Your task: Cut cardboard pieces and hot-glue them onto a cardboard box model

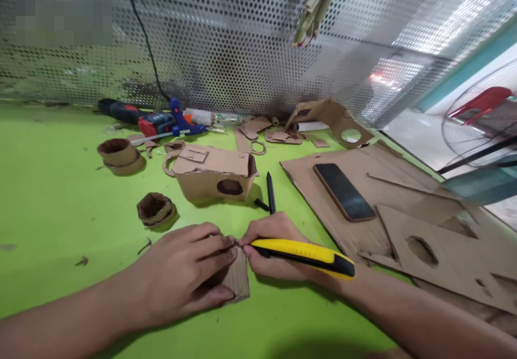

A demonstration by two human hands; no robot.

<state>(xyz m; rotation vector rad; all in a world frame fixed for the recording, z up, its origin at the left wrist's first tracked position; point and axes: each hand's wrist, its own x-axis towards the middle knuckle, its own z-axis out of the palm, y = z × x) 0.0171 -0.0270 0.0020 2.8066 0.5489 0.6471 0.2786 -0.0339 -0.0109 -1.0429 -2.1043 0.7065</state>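
My right hand (278,248) is closed round a yellow and black utility knife (307,251). Its front end meets the top edge of a small cardboard piece (239,278) on the green table; the blade tip is hidden among the fingers. My left hand (189,267) grips that piece and holds it against the table, thumb at the lower edge and fingers across the upper part. Just beyond the hands sits a cardboard camera-shaped box (214,168) with a round hole in front. A black pen (271,192) and its cap (262,204) lie beside it.
Two cardboard rings (155,211) (120,156) stand at left. Behind are a blue glue gun (177,119), a power tool (137,118) and cardboard scraps (256,127). At right, a phone (345,191) lies on cardboard sheets (311,181). A perforated metal panel (242,41) backs the table.
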